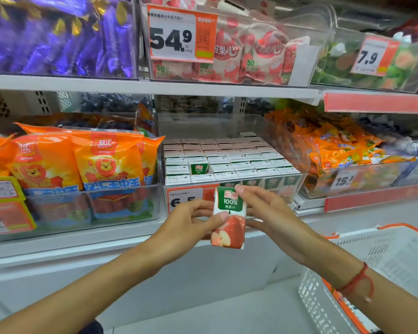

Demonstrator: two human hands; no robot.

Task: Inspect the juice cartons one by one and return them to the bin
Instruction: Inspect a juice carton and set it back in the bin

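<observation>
— Both hands up, one juice carton between them?

— Yes. Left hand gripping the carton from its left side, thumb laid across the front just above the apple picture, other fingers tucked behind. Right hand pinching the upper right corner, one fingertip on the top edge, remaining fingers curled behind the right side.

— Carton upright?

— Nearly; tilted slightly, green "100%" panel on top, red apple below, front facing the camera.

— And the bin?

— Just beyond the hands, clear plastic, on the shelf. Packed with rows of cartons, tops showing. One carton in the left part sitting higher, green face visible. Orange price tag on the bin's front, partly hidden behind the left hand and the held carton.

— Left of the hands?

— Orange snack bags with a lion picture, standing in another clear bin.

— Right of the hands?

— More orange packets in a tray, and lower down, beside the right forearm, a white basket with orange trim. Red string bracelet on the right wrist.

— Above?

— Purple wrappers, pink-and-white packets, a "54.9" label.
</observation>
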